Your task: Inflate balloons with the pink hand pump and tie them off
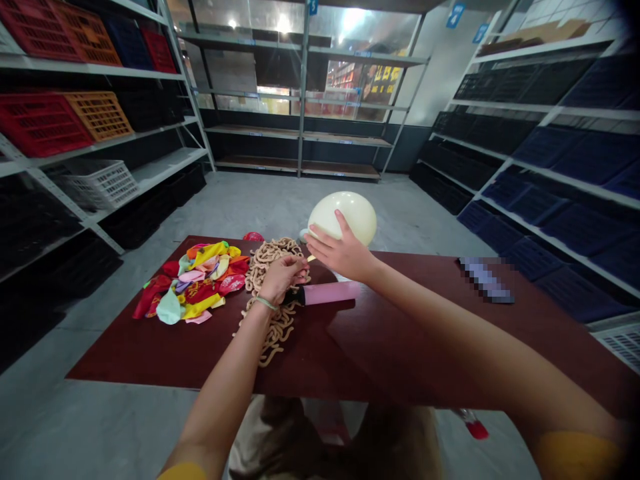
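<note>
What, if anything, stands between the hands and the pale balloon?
Nothing visible does. The right hand, fingers spread, lies against the balloon, and the left hand pinches at its neck. The pink tube appears below the hands, not between them and the balloon.
</note>
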Motion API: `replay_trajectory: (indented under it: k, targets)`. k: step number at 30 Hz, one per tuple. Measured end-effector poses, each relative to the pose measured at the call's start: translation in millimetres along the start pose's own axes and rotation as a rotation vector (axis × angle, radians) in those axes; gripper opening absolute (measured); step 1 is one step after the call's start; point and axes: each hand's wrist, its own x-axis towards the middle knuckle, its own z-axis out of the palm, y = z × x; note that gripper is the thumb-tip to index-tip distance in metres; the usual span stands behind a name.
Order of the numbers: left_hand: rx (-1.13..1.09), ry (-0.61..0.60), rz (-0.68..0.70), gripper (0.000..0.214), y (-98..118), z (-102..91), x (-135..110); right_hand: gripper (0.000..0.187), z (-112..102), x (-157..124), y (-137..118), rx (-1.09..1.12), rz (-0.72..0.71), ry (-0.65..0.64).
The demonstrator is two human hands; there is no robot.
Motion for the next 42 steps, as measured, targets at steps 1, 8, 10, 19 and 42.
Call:
replay_trajectory:
  k: [1, 8, 10, 19, 42]
  targets:
    - [0.019, 0.029, 0.037, 0.023, -1.5, -2.0, 1.9, 0.052, -0.1, 2.0, -2.2, 0.007, 0.015, 0.006]
    - [0.057, 0.323, 0.249, 0.022, -10.5, -23.9, 20.2, 0.047, 10.5, -4.8, -18.9, 0.099, 0.022, -0.028]
    - [0.05, 0.373, 0.277, 0.022, -11.5, -28.9, 23.9, 0.031, 20.8, -7.2, -23.1, 0.139, -0.023, -0.104]
    - [0.032, 0.454, 0.349, 0.022, -12.4, -30.9, 26.5, 0.02, 64.0, 12.1, -35.7, 0.498, 0.145, -0.387]
    - [0.063, 0.377, 0.318, 0.027, -11.9, -17.9, 20.1, 0.016, -6.9, -8.1, -2.3, 0.953, 0.616, -0.17]
